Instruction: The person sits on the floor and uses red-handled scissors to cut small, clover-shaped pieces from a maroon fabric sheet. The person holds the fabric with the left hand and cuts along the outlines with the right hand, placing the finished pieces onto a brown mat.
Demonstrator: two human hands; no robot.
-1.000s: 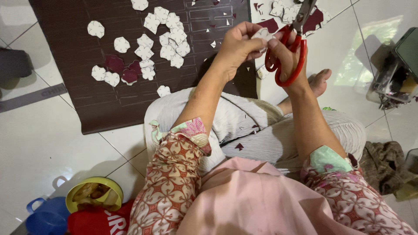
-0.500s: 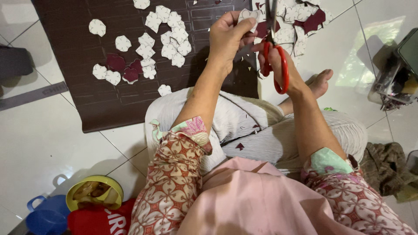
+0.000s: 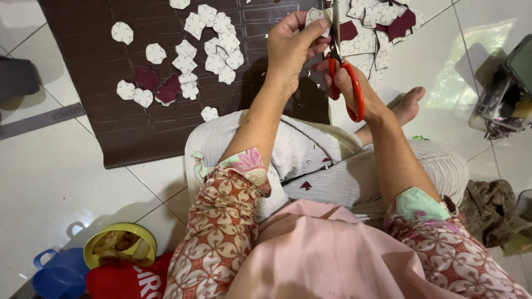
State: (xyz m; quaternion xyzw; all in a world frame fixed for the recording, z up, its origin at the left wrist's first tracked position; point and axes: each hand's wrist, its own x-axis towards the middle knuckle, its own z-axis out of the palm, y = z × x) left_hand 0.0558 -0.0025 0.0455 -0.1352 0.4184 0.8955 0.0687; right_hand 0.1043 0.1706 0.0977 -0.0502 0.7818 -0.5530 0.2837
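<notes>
My left hand (image 3: 291, 47) pinches a small white paper piece (image 3: 315, 14) above my lap. In my right hand (image 3: 354, 88) are red-handled scissors (image 3: 348, 83), fingers through the loops, blades pointing up against the paper piece. I sit cross-legged on a tiled floor. Ahead lies a dark brown mat (image 3: 111, 99) with several white flower-shaped cutouts (image 3: 213, 41) and a few maroon ones (image 3: 147, 77) scattered on it.
More white and maroon cutouts (image 3: 382, 27) lie at the top right. A yellow bowl (image 3: 119, 246), a blue cup (image 3: 58, 274) and a red packet (image 3: 124, 282) sit at the lower left. Dark objects (image 3: 504, 88) stand at the right edge; a crumpled cloth (image 3: 490, 213) lies beside my knee.
Both hands have risen and shifted slightly left. The scissors have turned from tilted to nearly upright, with the blades now at the paper piece.
</notes>
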